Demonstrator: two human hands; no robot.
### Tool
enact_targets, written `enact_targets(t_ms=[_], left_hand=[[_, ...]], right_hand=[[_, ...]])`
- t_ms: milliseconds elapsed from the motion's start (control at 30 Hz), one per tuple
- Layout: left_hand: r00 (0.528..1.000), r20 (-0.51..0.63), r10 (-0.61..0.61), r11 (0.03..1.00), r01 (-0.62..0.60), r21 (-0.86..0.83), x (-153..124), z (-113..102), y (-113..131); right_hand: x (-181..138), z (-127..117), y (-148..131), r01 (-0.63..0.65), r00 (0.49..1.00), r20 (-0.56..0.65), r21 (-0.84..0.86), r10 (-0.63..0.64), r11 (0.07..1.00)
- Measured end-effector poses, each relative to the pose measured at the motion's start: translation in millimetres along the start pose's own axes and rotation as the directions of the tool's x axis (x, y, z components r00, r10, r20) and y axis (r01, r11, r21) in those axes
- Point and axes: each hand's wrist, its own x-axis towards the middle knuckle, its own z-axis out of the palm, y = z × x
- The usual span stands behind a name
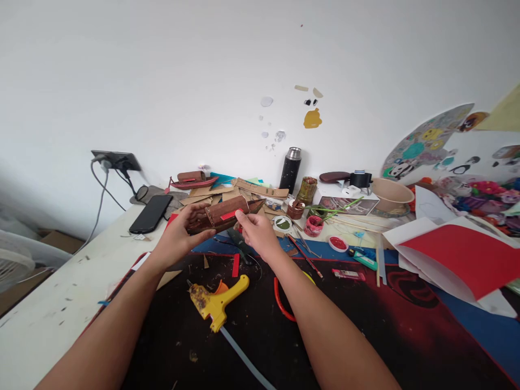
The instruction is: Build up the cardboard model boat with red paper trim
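I see a little boat made of brown card, held up in the air just above the dark mat, in front of the mess at the back of the desk. My left hand is curled around the boat's left end, with the thumb under it and the fingers over the top. My right hand pinches with thumb and first finger at the end of a red strip that lies on the boat's side. I think the boat is very light, because it is only thin card. It looks stiff enough to hold its shape, but I think a hard squeeze would bend or crush it. The pointed end on the right looks thin and easy to snap. The best place to hold seems to be the wide middle part, with a soft grip from both sides. The red strip is small and thin, so it needs only fingertips. A yellow glue gun lies on the mat below my hands, and another red strip piece lies near it.
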Motion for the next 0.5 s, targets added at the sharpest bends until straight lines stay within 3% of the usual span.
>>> enact_targets(t_ms=[500], left_hand=[[1.0,-0.017,-0.018,0.998,0.017,-0.062,3.9,-3.8,0.4]], right_hand=[[3.3,-3.8,-3.6,-0.008,1.0,-0.03,0.047,0.009,0.999]])
